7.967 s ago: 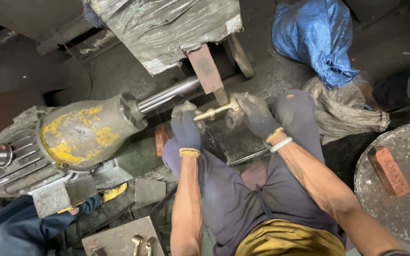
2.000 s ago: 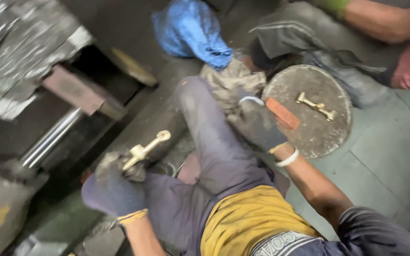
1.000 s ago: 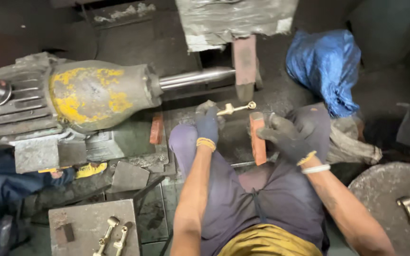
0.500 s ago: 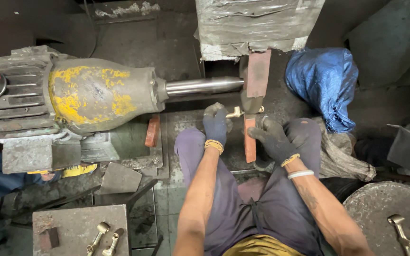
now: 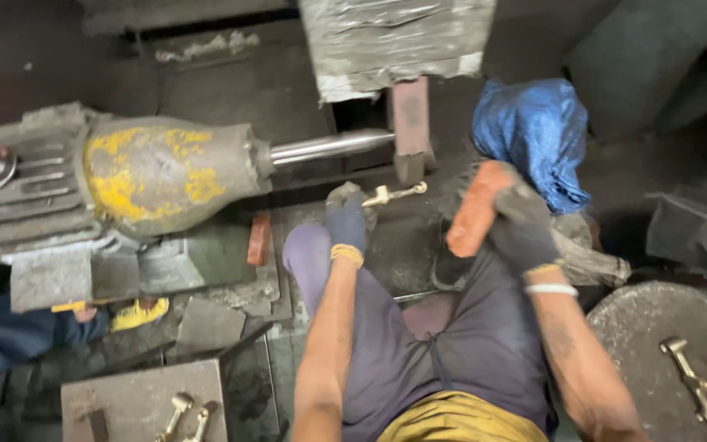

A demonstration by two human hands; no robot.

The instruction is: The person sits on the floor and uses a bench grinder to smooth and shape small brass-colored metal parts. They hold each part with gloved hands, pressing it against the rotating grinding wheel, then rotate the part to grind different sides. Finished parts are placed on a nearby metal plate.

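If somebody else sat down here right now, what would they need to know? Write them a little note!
Left hand, gloved, grips a brass part on the dark metal base under the red press block.
Right hand, gloved, grips a reddish block, raised beside the blue bag.
Done: one brass part lies on the round plate at the right; two more sit on the grey slab at lower left.
Left: the held part is not yet set down.

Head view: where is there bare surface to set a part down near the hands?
Bare patches: the round plate left of its brass fitting, and the metal block above two fittings. Crowded: between left hand holding a brass part and right hand gripping an orange block.
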